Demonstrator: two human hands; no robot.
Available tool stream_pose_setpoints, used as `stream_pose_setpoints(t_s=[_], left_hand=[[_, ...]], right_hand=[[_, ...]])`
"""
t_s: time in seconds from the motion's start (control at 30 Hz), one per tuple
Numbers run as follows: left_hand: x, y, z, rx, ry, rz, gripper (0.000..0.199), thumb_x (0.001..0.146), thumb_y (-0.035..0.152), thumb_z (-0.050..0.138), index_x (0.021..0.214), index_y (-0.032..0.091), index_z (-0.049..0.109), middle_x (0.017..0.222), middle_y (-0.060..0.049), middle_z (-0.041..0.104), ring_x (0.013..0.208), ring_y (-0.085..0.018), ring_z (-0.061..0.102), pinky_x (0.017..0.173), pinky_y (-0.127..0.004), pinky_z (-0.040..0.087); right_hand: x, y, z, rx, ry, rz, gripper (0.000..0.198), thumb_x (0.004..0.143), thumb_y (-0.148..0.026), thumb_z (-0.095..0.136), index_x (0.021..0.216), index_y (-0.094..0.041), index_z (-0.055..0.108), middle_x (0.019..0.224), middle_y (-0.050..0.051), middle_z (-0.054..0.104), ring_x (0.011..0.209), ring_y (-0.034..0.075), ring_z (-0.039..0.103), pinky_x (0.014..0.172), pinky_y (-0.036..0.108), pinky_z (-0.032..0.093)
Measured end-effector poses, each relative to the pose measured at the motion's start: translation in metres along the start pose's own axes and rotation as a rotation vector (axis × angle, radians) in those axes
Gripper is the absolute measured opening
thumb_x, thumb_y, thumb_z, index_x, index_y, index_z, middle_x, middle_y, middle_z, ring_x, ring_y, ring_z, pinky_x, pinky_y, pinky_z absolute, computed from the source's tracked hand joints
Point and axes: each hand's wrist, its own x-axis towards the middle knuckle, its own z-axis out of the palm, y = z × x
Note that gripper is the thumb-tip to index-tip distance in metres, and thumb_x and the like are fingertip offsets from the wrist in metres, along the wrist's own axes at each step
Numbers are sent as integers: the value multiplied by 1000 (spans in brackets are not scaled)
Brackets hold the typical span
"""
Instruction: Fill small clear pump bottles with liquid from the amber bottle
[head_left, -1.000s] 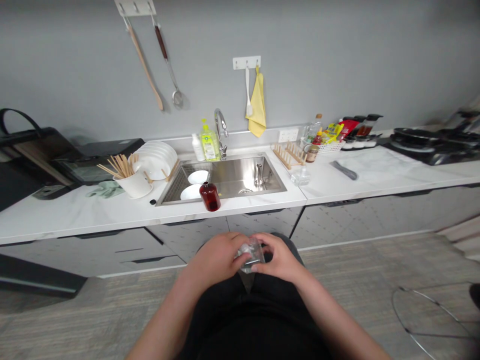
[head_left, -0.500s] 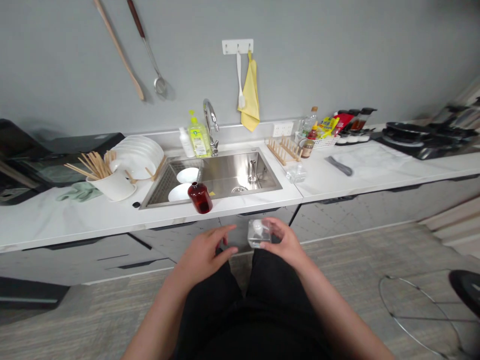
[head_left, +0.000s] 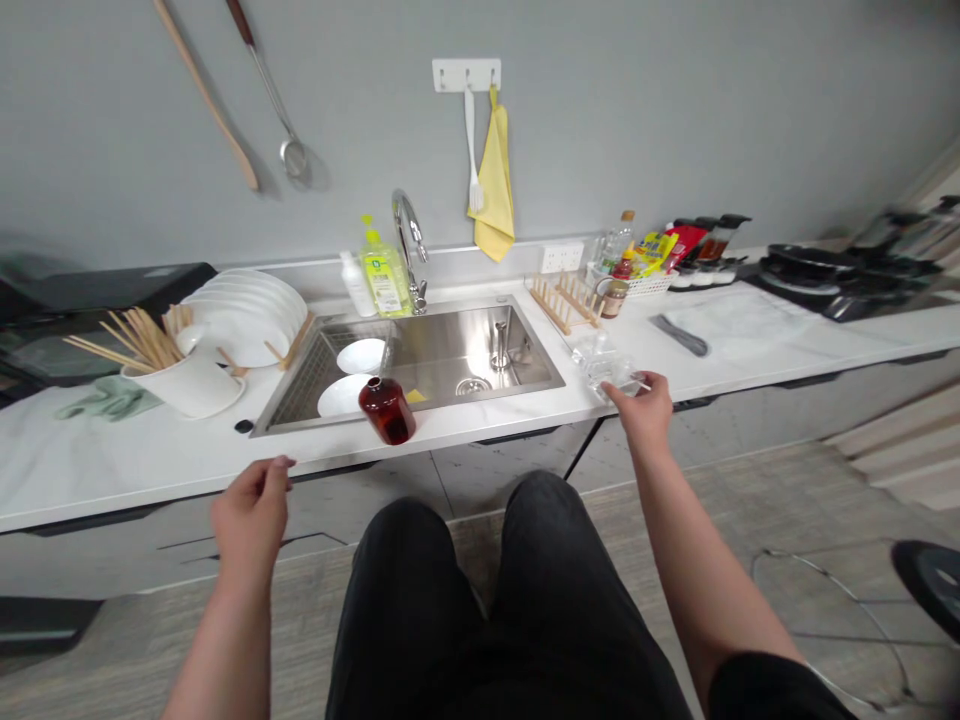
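My right hand (head_left: 643, 405) is closed round a small clear square-sided container (head_left: 609, 372) at the counter's front edge, right of the sink. Just behind it stands a similar clear container (head_left: 589, 346); whether the two touch I cannot tell. My left hand (head_left: 251, 505) hangs in front of the counter at the left, its fingers curled together and nothing visible in them. Nearest to it on the counter is a small black piece (head_left: 244, 426). A dark red-brown bottle (head_left: 387, 412), its neck uncapped, stands at the sink's front rim.
White bowls (head_left: 361, 356) sit in the left of the sink (head_left: 442, 345). Behind are a faucet (head_left: 409, 245) and a green pump bottle (head_left: 384, 275). A wooden rack (head_left: 562, 303) and a jar (head_left: 613, 298) stand right; plates (head_left: 251, 310) and a chopstick holder (head_left: 191, 385) left.
My right hand has carried the clear container from over my lap up and right to the counter. My left hand has moved left and its fingers have curled in. The view has shifted slightly.
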Motion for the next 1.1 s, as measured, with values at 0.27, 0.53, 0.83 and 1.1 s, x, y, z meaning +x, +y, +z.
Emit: stream_pose_setpoints(t_s=[0.27, 0.53, 0.83, 1.1], left_hand=[[88, 5, 43, 17, -48, -131, 49, 106, 58, 54, 80, 20, 73, 69, -3, 65, 77, -26, 64, 75, -37, 47], [91, 12, 84, 430, -86, -31, 60, 113, 59, 38, 87, 22, 78, 80, -15, 70, 82, -35, 65, 75, -42, 41], [89, 15, 89, 539, -127, -25, 59, 113, 59, 39, 96, 23, 83, 87, -18, 75, 79, -35, 64, 72, -41, 37], [87, 21, 87, 561, -131, -50, 57, 112, 58, 41, 95, 24, 83, 93, -19, 80, 84, -36, 69, 71, -41, 36]], right_hand=[[11, 2, 27, -68, 2, 17, 82, 61, -71, 94, 120, -26, 59, 117, 13, 77, 102, 36, 73, 101, 55, 60], [19, 1, 37, -144, -20, 28, 82, 64, -73, 93, 120, -27, 53, 117, 14, 76, 109, 39, 74, 104, 57, 60], [55, -1, 58, -251, -71, 3, 81, 60, -71, 97, 113, -28, 53, 102, 9, 72, 97, 36, 71, 98, 56, 61], [64, -4, 75, -336, -97, -16, 86, 67, -77, 94, 122, -23, 56, 113, 18, 76, 109, 42, 75, 101, 57, 61]])
